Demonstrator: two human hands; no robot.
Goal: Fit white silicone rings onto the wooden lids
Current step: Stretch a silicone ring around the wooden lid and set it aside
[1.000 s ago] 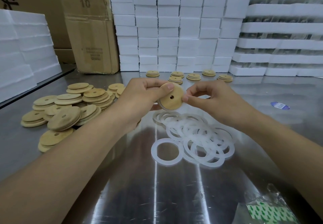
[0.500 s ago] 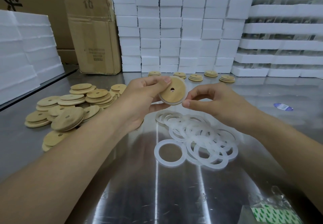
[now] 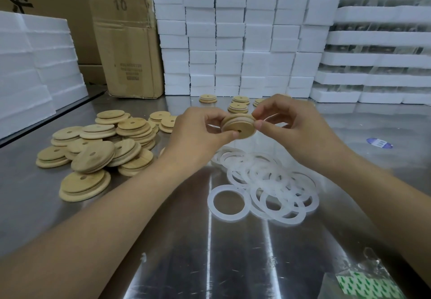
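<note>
Steel table (image 3: 28,205) is reflecting light streaks; white foam blocks (image 3: 233,30) are standing stacked at 12 o'clock, cardboard box (image 3: 126,46) at 11, foam slabs (image 3: 35,65) at 9, foam trays (image 3: 384,58) at 2.

Your left hand (image 3: 198,135) covers the left rim of the round wooden lid (image 3: 247,129), so what lies in its groove there cannot be told. Your right hand (image 3: 296,128) hides some of the small far stacks of wooden lids (image 3: 238,108). The green-and-white patterned packet (image 3: 366,284) runs off the bottom edge. The blue oval sticker (image 3: 379,143) carries print too small to read.
</note>
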